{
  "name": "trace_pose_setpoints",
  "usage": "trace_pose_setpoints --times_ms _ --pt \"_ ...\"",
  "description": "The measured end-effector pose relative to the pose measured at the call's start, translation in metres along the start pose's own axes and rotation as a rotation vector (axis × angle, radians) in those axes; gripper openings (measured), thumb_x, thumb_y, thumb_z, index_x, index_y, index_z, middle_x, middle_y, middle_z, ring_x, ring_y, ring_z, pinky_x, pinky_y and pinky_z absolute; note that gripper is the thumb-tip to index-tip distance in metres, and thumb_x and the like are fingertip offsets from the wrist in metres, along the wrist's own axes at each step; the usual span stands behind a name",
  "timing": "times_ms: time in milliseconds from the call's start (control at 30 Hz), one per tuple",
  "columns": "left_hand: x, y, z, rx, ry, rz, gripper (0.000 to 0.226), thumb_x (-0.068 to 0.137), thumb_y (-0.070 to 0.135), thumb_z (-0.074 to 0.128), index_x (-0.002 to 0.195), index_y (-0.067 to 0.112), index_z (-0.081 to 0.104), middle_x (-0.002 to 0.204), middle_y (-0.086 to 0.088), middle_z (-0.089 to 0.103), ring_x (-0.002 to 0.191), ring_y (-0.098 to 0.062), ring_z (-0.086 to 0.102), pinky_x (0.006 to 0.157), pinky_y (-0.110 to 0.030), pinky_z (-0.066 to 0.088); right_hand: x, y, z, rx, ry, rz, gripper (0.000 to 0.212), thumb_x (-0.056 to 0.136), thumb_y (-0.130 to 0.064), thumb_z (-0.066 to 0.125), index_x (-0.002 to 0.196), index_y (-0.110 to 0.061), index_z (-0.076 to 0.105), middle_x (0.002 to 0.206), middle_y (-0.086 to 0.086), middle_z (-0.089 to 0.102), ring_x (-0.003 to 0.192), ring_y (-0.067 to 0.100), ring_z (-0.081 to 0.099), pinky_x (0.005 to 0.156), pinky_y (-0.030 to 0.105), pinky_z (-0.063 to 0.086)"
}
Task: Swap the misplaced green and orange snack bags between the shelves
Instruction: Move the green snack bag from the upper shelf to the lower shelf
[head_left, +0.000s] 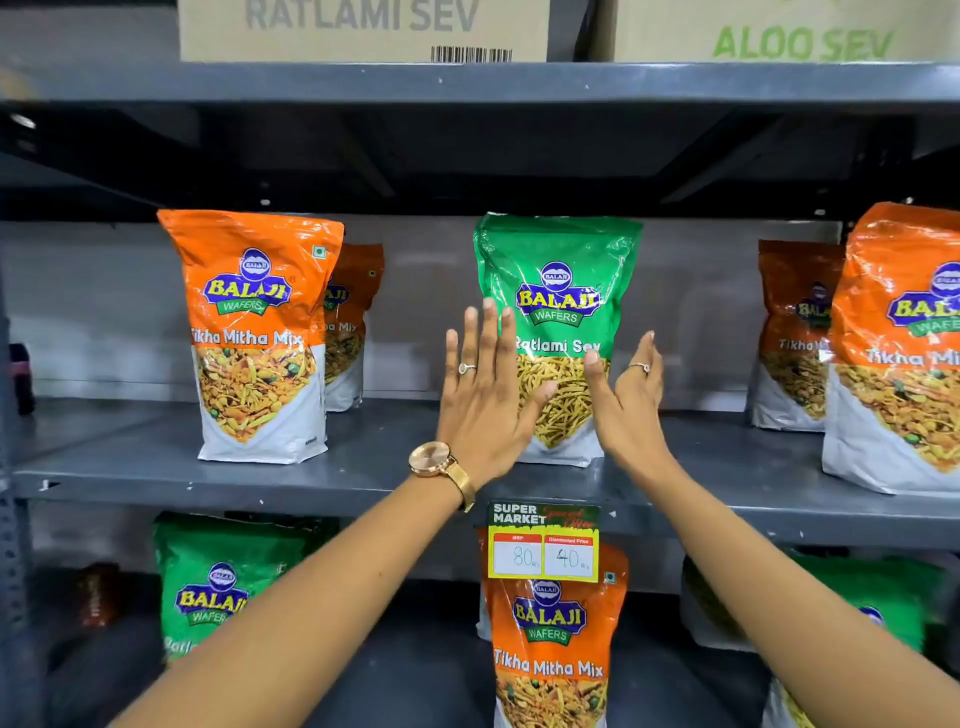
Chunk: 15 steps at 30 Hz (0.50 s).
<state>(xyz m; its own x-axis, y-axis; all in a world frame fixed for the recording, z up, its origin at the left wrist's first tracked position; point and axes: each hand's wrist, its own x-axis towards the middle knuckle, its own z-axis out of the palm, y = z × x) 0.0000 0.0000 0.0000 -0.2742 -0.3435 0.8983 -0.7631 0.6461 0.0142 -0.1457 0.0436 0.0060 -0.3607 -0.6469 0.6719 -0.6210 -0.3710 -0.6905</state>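
Note:
A green Ratlami Sev bag (558, 270) stands upright in the middle of the upper shelf (363, 467), among orange bags. My left hand (485, 395) is spread flat in front of its left edge, fingers apart. My right hand (631, 400) is open at its right edge, thumb across the bag's front. Neither hand grips the bag. Below, an orange Tikha Mitha Mix bag (553, 639) stands in the middle of the lower shelf between green bags.
Orange bags stand at the upper shelf's left (254, 332) and right (898, 353), with more behind. Green bags sit lower left (218, 587) and lower right (878, 597). A price tag (543, 540) hangs on the shelf edge. Cardboard boxes (363, 31) rest on top.

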Motion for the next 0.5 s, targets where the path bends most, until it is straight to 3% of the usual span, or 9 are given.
trace_pose_setpoints --times_ms 67,233,300,367,433,500 --pt "-0.006 0.002 0.009 -0.169 -0.082 -0.172 0.084 0.096 0.054 0.032 0.151 0.009 -0.012 0.161 -0.014 -0.016 0.149 -0.028 -0.019 0.118 -0.037 -0.019 0.001 0.005 0.005 0.067 -0.008 0.092 0.085 0.097 -0.052 0.037 0.154 -0.007 -0.008 0.167 0.013 -0.008 0.154 0.027 -0.010 0.124 0.043 -0.002" --pt "-0.019 0.000 0.024 -0.515 -0.282 -0.462 0.092 0.094 0.055 0.038 0.148 0.013 -0.023 0.162 -0.011 -0.018 0.150 -0.028 -0.015 0.120 -0.046 -0.005 -0.005 0.037 0.018 0.215 -0.089 0.250 0.092 0.092 -0.061 0.039 0.155 -0.012 -0.008 0.167 0.008 -0.009 0.154 0.025 -0.004 0.125 0.047 0.006" --pt "-0.019 -0.003 0.021 -0.623 -0.334 -0.505 0.088 0.094 0.054 0.036 0.148 0.018 -0.025 0.163 -0.006 -0.012 0.151 -0.029 -0.002 0.120 -0.046 0.002 -0.004 0.047 0.019 0.329 -0.087 0.260 0.105 0.082 -0.072 0.045 0.156 -0.014 -0.003 0.168 0.007 0.003 0.154 0.022 0.007 0.125 0.047 0.012" --pt "-0.017 -0.005 0.019 -0.688 -0.415 -0.557 0.083 0.095 0.054 0.032 0.149 0.021 -0.021 0.164 -0.006 0.006 0.149 -0.031 0.018 0.118 -0.044 0.017 -0.001 0.054 0.021 0.425 -0.112 0.278 0.120 0.064 -0.086 0.053 0.155 -0.019 0.014 0.162 0.006 0.029 0.148 0.022 0.031 0.122 0.050 0.025" --pt "-0.017 -0.008 0.020 -0.714 -0.450 -0.577 0.082 0.094 0.055 0.034 0.151 0.021 -0.015 0.162 -0.007 0.018 0.145 -0.030 0.028 0.114 -0.041 0.025 0.001 0.059 0.021 0.431 -0.162 0.236 0.098 0.065 -0.081 0.060 0.142 -0.023 0.044 0.143 0.001 0.058 0.131 0.018 0.055 0.114 0.050 0.039" --pt "-0.018 -0.010 0.022 -0.740 -0.430 -0.535 0.083 0.093 0.053 0.043 0.152 0.019 -0.004 0.160 -0.006 0.026 0.143 -0.025 0.033 0.110 -0.033 0.029 0.000 0.060 0.022 0.374 -0.154 0.169 0.062 0.077 -0.064 0.066 0.125 -0.024 0.058 0.127 -0.002 0.069 0.118 0.016 0.064 0.108 0.048 0.046"
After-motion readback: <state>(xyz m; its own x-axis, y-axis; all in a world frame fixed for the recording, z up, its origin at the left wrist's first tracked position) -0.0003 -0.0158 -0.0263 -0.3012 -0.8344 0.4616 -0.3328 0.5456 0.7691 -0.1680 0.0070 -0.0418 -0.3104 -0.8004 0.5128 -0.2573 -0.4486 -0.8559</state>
